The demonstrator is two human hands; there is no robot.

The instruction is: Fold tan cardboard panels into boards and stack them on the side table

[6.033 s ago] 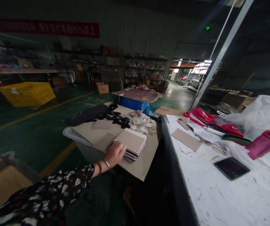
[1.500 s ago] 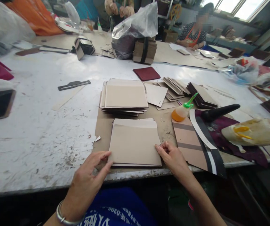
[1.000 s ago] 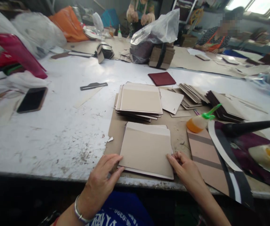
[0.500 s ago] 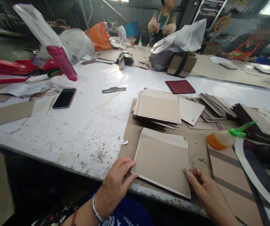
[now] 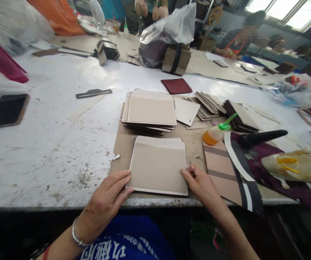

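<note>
A small stack of tan card covers [image 5: 158, 166] lies at the near edge of the white table [image 5: 49, 144], on a brown cardboard sheet [image 5: 120, 144]. My left hand [image 5: 105, 200] rests flat against the stack's lower left corner, fingers stretched out. On the right edge of the stack sits my right hand [image 5: 200, 182], its fingertips curled and touching the covers. Behind lies a taller stack of the same covers [image 5: 151, 110].
An orange glue bottle with a green nozzle [image 5: 217, 130] lies right of the stacks, beside dark strips and a black tool [image 5: 261, 136]. A phone [image 5: 6, 110] lies at far left, a metal ruler [image 5: 93, 93] and a maroon cover [image 5: 176, 86] farther back. Other people work across the table.
Six seconds ago my left hand was at a stack on a side table. Over the last second and a half both hands stay at the near stack's edges; only the view has swung.
</note>
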